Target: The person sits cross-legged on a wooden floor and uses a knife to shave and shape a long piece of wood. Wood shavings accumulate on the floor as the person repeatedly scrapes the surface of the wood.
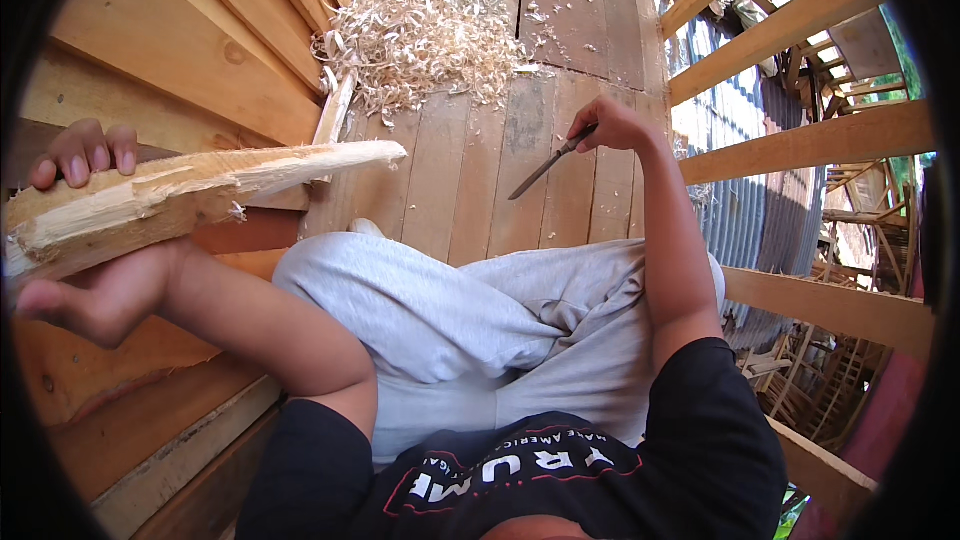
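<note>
Printed lettering [520,465]: white block capitals with smaller lines of text, framed by a thin red outline, across the chest of a black T-shirt [700,440]. Left hand [115,290]: clamped on a rough-hewn timber billet [190,190], fingertips curled over its upper edge, the palm beneath. The billet lies at the left of the view, raised beside the seated person's knee; it tapers toward the right and shows pale, freshly cut faces with splintered fibres. Right hand [615,125]: closed around the dark handle of a knife [540,175], whose narrow blade slants down and to the left above the plank floor [430,190], well apart from the billet. Loose heap: curled wood shavings [425,45] on the floor beyond the billet, beside upright boards [180,30]. Lower centre: light grey trousers [390,305], legs folded. Right margin: wooden rails [810,145], with corrugated metal sheeting [740,120] visible between them.
</note>
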A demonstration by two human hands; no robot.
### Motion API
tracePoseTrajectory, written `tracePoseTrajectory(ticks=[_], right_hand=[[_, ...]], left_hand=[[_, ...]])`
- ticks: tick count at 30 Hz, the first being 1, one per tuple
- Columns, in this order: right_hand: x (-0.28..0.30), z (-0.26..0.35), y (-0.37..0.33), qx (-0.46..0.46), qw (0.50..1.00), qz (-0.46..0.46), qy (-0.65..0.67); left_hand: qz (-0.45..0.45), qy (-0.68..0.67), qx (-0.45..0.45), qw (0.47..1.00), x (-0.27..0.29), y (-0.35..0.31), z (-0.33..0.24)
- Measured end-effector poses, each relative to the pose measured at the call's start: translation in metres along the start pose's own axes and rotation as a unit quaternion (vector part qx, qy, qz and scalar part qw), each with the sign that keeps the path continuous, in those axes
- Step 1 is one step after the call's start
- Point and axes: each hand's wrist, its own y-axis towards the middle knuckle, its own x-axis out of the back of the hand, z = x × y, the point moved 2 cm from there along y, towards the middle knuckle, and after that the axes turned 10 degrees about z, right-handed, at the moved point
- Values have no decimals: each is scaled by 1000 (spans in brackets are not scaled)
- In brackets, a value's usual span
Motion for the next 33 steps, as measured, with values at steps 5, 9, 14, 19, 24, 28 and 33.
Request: tracePoseTrajectory(ticks=[5, 9, 14, 19, 24, 28, 33], right_hand=[[-3, -7, -29, -147, 984, 69, -79], [-18, -7, -24, -181, 968, 100, -143], [-8, -23, -17, -41, 995, -88, 7], [-3, -18, -24, -56, 994, -92, 21], [-28, -3, -1, -25, 999, -1, -36], [-33, -5, 16, -10, 993, -120, 1], [-29, -7, 12, 19, 996, -83, 31]], left_hand=[[90, -158, 15, 983, 28, 7, 9], [70, -162, 46, 983, 33, 10, 9], [53, -127, 49, 989, 39, 13, 12], [83, -183, 44, 979, 40, 12, 8], [90, -177, 23, 980, 39, 12, 10], [128, -121, -40, 984, 15, 14, 10], [74, -188, 31, 979, 31, 8, 10]])
